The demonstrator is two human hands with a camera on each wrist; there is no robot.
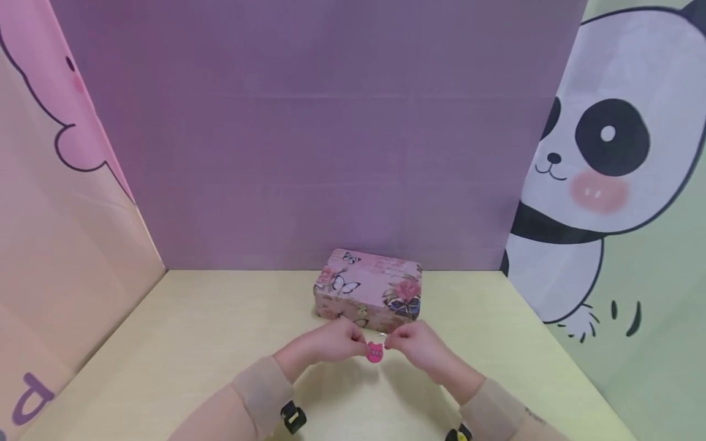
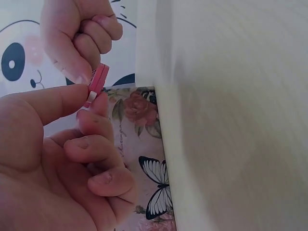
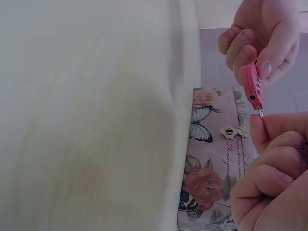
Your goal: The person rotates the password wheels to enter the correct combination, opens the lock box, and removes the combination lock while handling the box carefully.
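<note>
Between the two hands is a small pink padlock with a row of dials on its face and a thin silver shackle. My left hand pinches the padlock's body between thumb and forefinger. From the other side my right hand pinches the shackle with thumb and forefinger, its other fingers curled in. Just beyond the hands stands a pink box printed with butterflies and roses, its lid down. A metal clasp shows on the box's front in the right wrist view.
The pale table spreads around the box. A purple panel rises behind it. Printed side panels stand at left and right, the right one with a panda.
</note>
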